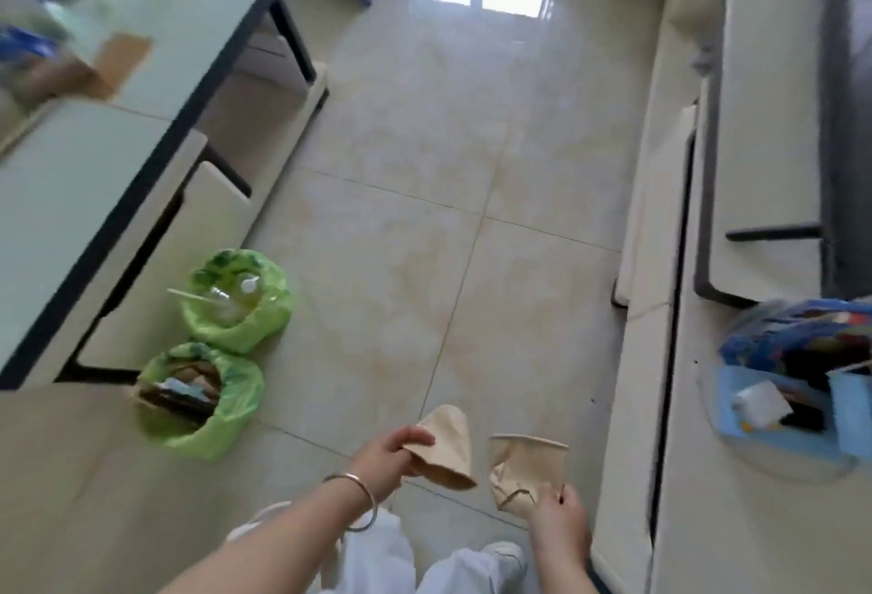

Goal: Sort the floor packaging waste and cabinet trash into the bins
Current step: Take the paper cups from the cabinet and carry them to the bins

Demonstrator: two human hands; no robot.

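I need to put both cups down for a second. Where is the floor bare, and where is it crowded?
Bare tile floor runs down the middle, between the two green-lined bins on the left and the white cabinets on the right. It is crowded by the bins and on the right cabinet top around the blue tray.

You have only one view, from the head camera. It looks forward and steeply down at the tiled floor [424, 216], with both hands near, at the bottom edge.
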